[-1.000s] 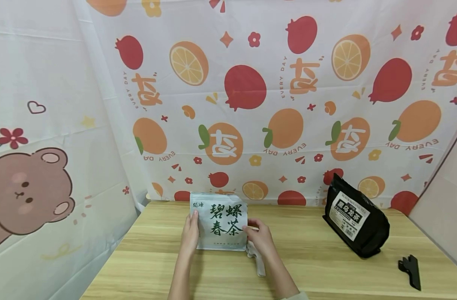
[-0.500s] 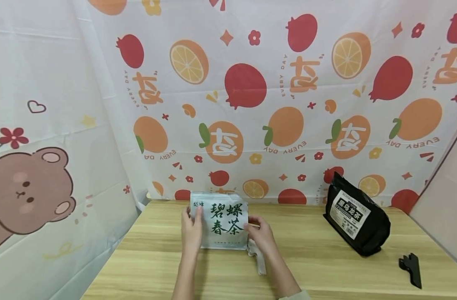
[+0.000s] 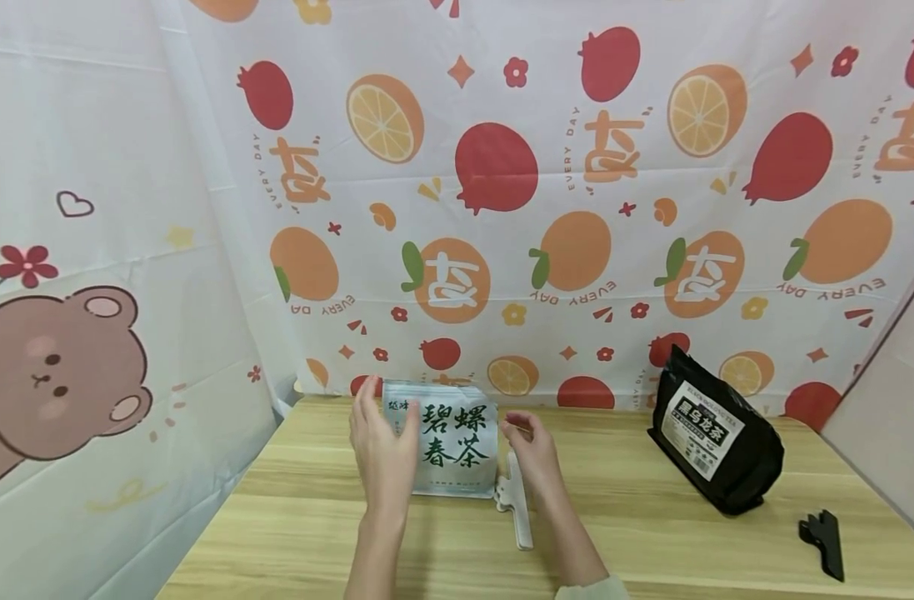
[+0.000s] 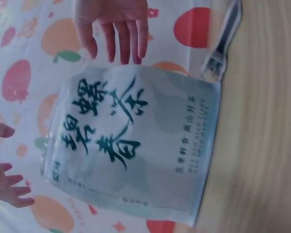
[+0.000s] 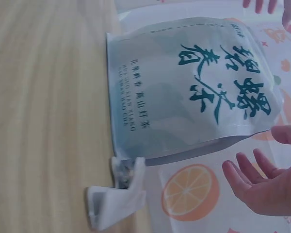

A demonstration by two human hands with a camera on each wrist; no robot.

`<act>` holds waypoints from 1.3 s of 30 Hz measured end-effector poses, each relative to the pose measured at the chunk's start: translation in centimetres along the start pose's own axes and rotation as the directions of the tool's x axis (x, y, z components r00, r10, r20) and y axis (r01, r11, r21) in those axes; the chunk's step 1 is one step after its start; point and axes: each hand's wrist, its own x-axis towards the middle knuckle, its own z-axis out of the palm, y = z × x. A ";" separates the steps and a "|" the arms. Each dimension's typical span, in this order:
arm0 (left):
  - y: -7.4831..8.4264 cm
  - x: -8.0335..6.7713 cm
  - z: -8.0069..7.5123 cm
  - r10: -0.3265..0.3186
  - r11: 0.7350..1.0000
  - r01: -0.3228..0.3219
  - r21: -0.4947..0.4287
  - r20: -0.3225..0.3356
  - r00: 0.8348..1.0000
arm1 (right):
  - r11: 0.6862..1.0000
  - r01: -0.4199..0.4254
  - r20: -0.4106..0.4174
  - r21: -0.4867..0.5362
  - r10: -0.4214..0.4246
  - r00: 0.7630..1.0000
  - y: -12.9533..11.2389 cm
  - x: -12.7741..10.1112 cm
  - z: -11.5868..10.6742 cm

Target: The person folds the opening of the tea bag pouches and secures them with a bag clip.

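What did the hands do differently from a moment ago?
Both hands let go of the pale tea pouch. The left hand and the right hand drew back from its sides, and their fingers are now spread, apart from it. The pouch stayed standing on the wooden table. The white clip, the black tea bag and the black clip did not move.

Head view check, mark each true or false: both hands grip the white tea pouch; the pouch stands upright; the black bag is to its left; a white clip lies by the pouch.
1. Both hands grip the white tea pouch: false. The left hand and right hand are open beside it.
2. The pouch stands upright: true.
3. The black bag is to its left: false, right.
4. A white clip lies by the pouch: true.
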 end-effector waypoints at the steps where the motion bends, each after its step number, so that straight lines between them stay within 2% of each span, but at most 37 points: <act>1: 0.3 0.1 0.1 0.022 1.000 -0.022 0.002 0.007 1.000 | 1.000 0.005 -0.004 0.001 -0.005 1.000 -0.2 0.1 0.0; 4: 0.8 0.6 0.8 0.094 0.995 -0.095 0.036 0.045 0.995 | 1.000 0.027 -0.005 0.005 -0.027 1.000 -0.8 0.6 -0.1; 7: 0.9 1.2 1.8 0.195 0.975 -0.205 0.085 0.111 0.974 | 0.999 0.053 0.011 0.006 -0.053 0.999 -1.3 1.2 -0.1; 10: 0.7 1.6 2.8 0.301 0.936 -0.330 0.125 0.207 0.931 | 0.996 0.084 0.031 0.004 -0.085 0.996 -1.7 1.7 0.0; 13: 0.4 1.8 3.7 0.391 0.879 -0.450 0.158 0.304 0.869 | 0.995 0.097 0.054 0.003 -0.097 0.994 -1.9 2.2 0.3; 15: 0.2 2.0 4.2 0.425 0.842 -0.507 0.183 0.354 0.833 | 0.995 0.095 0.069 0.005 -0.095 0.993 -2.1 2.3 0.4; 17: -0.1 2.1 4.5 0.446 0.810 -0.548 0.208 0.387 0.807 | 0.996 0.088 0.084 0.007 -0.089 0.992 -2.2 2.5 0.5; 19: -0.3 2.3 4.8 0.453 0.788 -0.571 0.229 0.412 0.790 | 0.997 0.079 0.098 0.006 -0.080 0.992 -2.3 2.6 0.6; 24: -0.8 2.4 5.1 0.477 0.754 -0.608 0.249 0.429 0.767 | 0.997 0.066 0.163 -0.040 -0.059 0.985 -2.0 3.0 0.7; 29: -1.1 2.5 5.1 0.508 0.731 -0.634 0.253 0.419 0.752 | 0.997 0.052 0.213 -0.059 -0.039 0.976 -1.6 3.0 0.8; 39: -1.4 2.3 5.1 0.557 0.726 -0.649 0.226 0.360 0.749 | 0.998 0.035 0.233 -0.047 -0.023 0.972 -1.5 2.8 0.7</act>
